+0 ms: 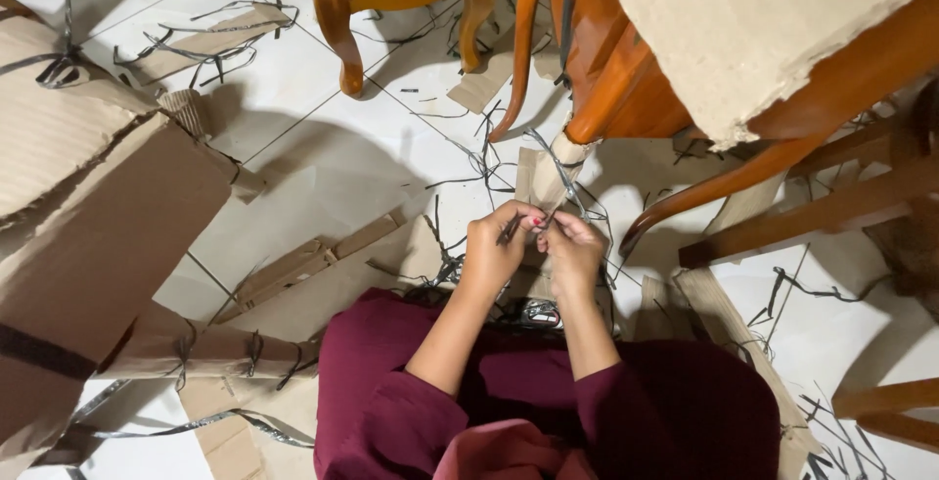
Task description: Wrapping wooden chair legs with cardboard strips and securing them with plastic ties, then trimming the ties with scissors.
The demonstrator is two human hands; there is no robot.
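Observation:
My left hand point(497, 245) and my right hand point(571, 250) are close together in front of me, both pinching a thin grey plastic strap point(550, 162). The strap runs up around a chair leg wrapped in cardboard point(548, 175). That leg belongs to an orange-brown wooden chair point(626, 79) partly covered by a cardboard sheet point(753, 20). The fingers of both hands are closed on the strap where the two hands meet. My maroon sleeves and lap point(509, 402) fill the lower middle.
A large cardboard-wrapped piece point(88, 216) bound with straps lies at left. Another wooden chair's legs point(401, 0) stand at the top. Cardboard scraps point(313, 265) and cut grey straps point(210, 35) litter the white tiled floor point(323, 118). More wooden rails point(831, 206) are at right.

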